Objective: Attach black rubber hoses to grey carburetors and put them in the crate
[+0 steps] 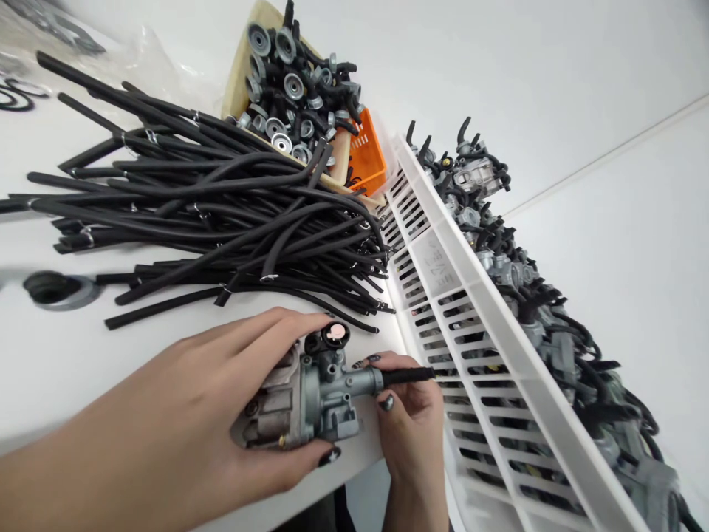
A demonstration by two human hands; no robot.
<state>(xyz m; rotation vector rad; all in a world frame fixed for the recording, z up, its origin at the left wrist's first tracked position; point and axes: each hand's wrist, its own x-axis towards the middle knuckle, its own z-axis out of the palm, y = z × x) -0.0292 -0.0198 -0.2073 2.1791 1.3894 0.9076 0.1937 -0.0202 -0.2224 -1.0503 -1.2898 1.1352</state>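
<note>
"Where's the carburettor [324,399]?"

"Just left of the white crate [437,273], above the worktop [44,355]. The left hand [216,399] wraps its body, thumb along one side, fingers over the other."

"And the right hand [413,421]?"

"Right beside the crate, thumb and forefinger curled on either side of the metal cap [377,381] with the black sleeve [410,375]. I can't tell whether they're pinching it."

"How would you handle that well?"

"Judging by the grip, the work is at the cap. I'd keep the body still, hold the cap square to its bore and use light fingertips, easing off if it binds. The sleeve points at the crate's slots, so I'd leave room there."

"What can't you make out?"

"Whether the cap sits fully home; any thread is hidden. The left palm covers much of the body. The crate's near end is cut off, and its contents show only in slivers through the slots. Left of it, past the black hoses [332,229], the plastic bag [160,63] is blurred."
</note>
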